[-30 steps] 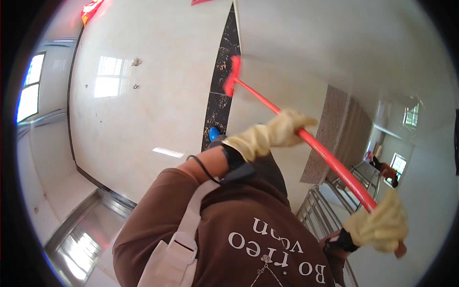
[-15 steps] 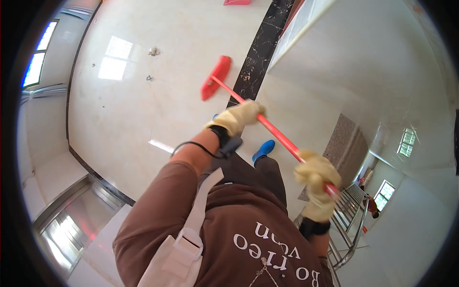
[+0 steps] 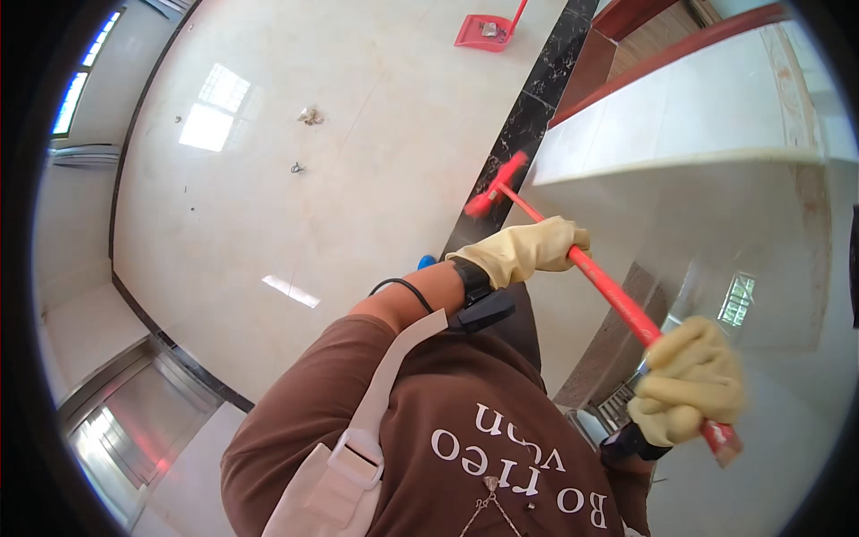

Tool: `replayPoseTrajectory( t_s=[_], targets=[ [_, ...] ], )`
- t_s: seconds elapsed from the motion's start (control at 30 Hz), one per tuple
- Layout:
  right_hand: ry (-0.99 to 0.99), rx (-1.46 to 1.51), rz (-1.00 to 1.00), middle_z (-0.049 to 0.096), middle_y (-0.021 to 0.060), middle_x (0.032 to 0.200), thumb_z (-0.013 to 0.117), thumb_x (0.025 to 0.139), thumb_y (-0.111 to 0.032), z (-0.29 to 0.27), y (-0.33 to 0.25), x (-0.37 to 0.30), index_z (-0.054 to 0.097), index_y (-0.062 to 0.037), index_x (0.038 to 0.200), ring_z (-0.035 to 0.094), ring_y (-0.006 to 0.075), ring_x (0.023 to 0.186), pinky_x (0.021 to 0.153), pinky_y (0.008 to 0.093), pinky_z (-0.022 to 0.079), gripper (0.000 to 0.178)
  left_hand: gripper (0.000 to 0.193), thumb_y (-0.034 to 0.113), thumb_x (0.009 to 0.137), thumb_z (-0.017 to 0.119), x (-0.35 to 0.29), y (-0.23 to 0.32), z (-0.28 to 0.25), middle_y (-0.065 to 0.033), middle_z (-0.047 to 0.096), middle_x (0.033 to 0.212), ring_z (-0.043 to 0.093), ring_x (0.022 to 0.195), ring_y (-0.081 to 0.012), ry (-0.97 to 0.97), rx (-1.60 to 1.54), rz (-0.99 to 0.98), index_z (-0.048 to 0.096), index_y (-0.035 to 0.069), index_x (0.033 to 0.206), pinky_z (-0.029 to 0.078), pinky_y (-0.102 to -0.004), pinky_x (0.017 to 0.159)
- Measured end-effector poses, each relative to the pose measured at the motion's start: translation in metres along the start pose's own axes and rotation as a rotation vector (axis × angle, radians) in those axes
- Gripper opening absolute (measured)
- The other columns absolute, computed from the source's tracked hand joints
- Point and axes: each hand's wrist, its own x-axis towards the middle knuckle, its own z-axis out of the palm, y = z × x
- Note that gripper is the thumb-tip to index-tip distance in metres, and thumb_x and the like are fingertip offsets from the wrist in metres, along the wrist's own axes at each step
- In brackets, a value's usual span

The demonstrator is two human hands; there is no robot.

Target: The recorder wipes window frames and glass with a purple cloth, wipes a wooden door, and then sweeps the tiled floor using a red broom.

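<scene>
A red broom [image 3: 617,297] slants across in front of me, held in both hands. My left hand [image 3: 535,248], in a cream rubber glove, is closed round the handle nearer the head. Toward the handle's end, my right hand [image 3: 687,380], gloved alike, grips it too. The red broom head [image 3: 497,185] is over the black marbled floor strip [image 3: 517,134], near the foot of the white wall; whether its bristles touch the floor I cannot tell. Small litter piles [image 3: 310,116] and a smaller scrap [image 3: 297,167] lie on the pale tiles to the left.
A red dustpan [image 3: 484,32] with some debris in it stands on the tiles at the far side. Close on the right rises a white wall [image 3: 680,134]. Metal railings [image 3: 614,408] are beyond my right arm, and a metal door [image 3: 148,430] is at the lower left.
The broom head has swung right, from the pale tiles onto the dark strip. Both hands have moved right with the handle. More of the dustpan shows at the far side.
</scene>
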Motion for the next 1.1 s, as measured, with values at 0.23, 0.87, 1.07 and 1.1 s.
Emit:
replayPoseTrajectory(
  t_s=[0.23, 0.87, 1.07, 1.1],
  targets=[
    [0.023, 0.115, 0.233, 0.061, -0.0025, 0.057, 0.070, 0.099, -0.034, 0.058, 0.072, 0.004, 0.077, -0.0026, 0.078, 0.061, 0.0173, 0.058, 0.079, 0.0448, 0.057, 0.038, 0.011, 0.015, 0.084, 0.075, -0.047, -0.114, -0.084, -0.0142, 0.071, 0.087, 0.069, 0.085, -0.0371, -0.036, 0.189, -0.056, 0.073, 0.008, 0.092, 0.055, -0.0471, 0.078],
    [-0.284, 0.004, -0.083, 0.058, -0.0042, 0.054, 0.069, 0.100, -0.037, -0.010, 0.053, 0.203, 0.071, -0.0021, 0.072, 0.060, 0.0179, 0.053, 0.057, 0.0341, 0.054, 0.045, 0.008, 0.013, 0.085, 0.076, 0.077, -0.021, -0.132, -0.0127, 0.071, 0.082, 0.067, 0.080, -0.0350, -0.024, -0.132, 0.022, 0.073, 0.009, 0.091, 0.053, -0.0437, 0.074],
    [-0.269, 0.158, 0.143, 0.064, -0.0010, 0.068, 0.069, 0.099, -0.036, 0.009, 0.076, 0.173, 0.078, -0.0031, 0.097, 0.066, 0.0215, 0.071, 0.081, 0.0431, 0.058, 0.034, 0.009, 0.016, 0.083, 0.077, 0.029, -0.061, -0.179, -0.0126, 0.071, 0.083, 0.068, 0.080, -0.0360, -0.023, 0.008, -0.111, 0.072, 0.011, 0.089, 0.055, -0.0455, 0.074],
    [-0.279, 0.161, 0.132, 0.064, -0.0010, 0.068, 0.069, 0.099, -0.036, 0.017, 0.080, 0.168, 0.078, -0.0031, 0.097, 0.066, 0.0215, 0.071, 0.081, 0.0431, 0.058, 0.034, 0.009, 0.017, 0.082, 0.077, 0.022, -0.072, -0.189, -0.0127, 0.072, 0.083, 0.069, 0.081, -0.0366, -0.052, 0.141, -0.174, 0.072, 0.012, 0.088, 0.055, -0.0461, 0.075]
  ],
)
